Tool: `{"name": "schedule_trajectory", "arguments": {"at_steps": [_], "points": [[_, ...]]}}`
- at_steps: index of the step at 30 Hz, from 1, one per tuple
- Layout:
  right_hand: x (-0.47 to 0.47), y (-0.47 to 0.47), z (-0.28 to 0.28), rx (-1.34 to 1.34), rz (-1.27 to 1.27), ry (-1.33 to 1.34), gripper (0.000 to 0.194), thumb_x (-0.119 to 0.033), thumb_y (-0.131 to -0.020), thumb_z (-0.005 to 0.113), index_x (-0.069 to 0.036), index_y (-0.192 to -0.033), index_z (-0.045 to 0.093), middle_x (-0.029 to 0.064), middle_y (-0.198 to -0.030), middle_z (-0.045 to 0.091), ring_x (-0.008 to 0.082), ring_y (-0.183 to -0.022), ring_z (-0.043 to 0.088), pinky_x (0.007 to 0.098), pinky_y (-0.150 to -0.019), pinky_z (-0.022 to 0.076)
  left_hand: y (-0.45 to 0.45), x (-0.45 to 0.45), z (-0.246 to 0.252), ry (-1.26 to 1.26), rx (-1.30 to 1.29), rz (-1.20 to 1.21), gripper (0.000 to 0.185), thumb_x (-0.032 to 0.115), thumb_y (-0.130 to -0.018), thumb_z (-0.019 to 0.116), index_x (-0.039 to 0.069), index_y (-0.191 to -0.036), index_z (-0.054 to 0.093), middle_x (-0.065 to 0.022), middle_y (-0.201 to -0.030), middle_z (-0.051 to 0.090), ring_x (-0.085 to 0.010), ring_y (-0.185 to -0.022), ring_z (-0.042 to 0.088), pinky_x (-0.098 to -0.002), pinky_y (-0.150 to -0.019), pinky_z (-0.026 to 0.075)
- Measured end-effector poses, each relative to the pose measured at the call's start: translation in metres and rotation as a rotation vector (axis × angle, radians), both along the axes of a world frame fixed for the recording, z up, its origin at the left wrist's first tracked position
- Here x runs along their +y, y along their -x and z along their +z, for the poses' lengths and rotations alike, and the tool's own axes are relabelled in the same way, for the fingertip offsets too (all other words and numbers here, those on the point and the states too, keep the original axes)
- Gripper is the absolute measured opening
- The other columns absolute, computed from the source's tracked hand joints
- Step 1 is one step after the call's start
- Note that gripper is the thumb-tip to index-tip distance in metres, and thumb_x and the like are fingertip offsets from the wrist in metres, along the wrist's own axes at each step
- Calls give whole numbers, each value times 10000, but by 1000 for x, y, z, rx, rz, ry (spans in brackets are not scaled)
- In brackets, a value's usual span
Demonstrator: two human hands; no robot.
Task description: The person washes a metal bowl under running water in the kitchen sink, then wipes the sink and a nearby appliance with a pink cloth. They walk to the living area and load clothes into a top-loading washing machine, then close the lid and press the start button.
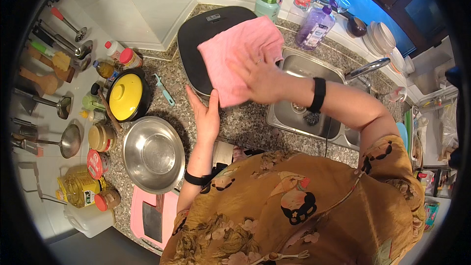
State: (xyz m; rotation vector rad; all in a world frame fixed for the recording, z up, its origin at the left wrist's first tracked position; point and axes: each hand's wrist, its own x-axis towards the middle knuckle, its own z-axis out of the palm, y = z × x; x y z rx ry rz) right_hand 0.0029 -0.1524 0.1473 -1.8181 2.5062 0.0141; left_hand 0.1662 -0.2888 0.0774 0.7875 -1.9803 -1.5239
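Observation:
A black flat kitchen appliance (pixel 197 49) with rounded corners and a small label sits at the back of the granite counter. A pink cloth (pixel 224 59) is spread over its right part and hangs past its edge. My right hand (pixel 254 75), slightly blurred, lies flat on the cloth with its fingers spread. At the appliance's front edge is my left hand (pixel 204 112), its thumb beside the cloth's corner and its fingers against the rim. Whether those fingers reach underneath is hidden.
To the right is a steel sink (pixel 294 59) with a faucet (pixel 368 68). Soap pump bottles (pixel 316 25) stand behind it. On the left are a steel basin (pixel 128 154), a yellow-lidded pot (pixel 127 99), a teal peeler (pixel 163 90), a pink cutting board (pixel 138 213) and several jars.

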Motion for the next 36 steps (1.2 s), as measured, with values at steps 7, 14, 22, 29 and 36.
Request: {"name": "schedule_trajectory", "arguments": {"at_steps": [7,14,22,29,36], "points": [[-26,114,-9,32,65,-59,733,-490,-955,434,-99,-1542,233,210,-1595,171,437,-1474,117,592,-1164,153,-1,1,0,-242,-22,2,938,500,-951,571,-6,-1545,50,-228,-1604,111,-337,-1487,130,-408,-1181,174],[-100,233,-11,-460,-98,214,918,-590,-878,612,-113,-1552,208,169,-1582,262,362,-1435,288,417,-1171,254,-9,41,33,-695,-80,-126,968,502,-918,621,197,-1571,-25,-41,-1630,42,-277,-1467,178,-529,-964,445],[-106,202,12,-740,-335,182,880,-536,-835,690,-114,-1516,326,167,-1486,424,261,-1363,415,355,-1120,331,18,40,-4,-289,77,59,1031,480,-949,588,-129,-1484,-49,-311,-1556,143,-335,-1475,141,-372,-1196,124],[-62,184,-8,-726,-385,274,974,-526,-767,759,-2,-1470,336,216,-1367,525,300,-1189,565,363,-954,479,11,-24,22,-577,174,246,892,496,-918,624,-29,-1494,193,-193,-1500,356,-295,-1371,376,-396,-1140,285],[7,94,-7,-652,-417,490,776,-440,-786,745,51,-1307,446,272,-1147,581,346,-1007,624,407,-834,519,26,-135,11,-757,127,4,558,350,-852,727,-1,-1259,578,-121,-1156,671,-256,-1032,658,-404,-899,543]]}}
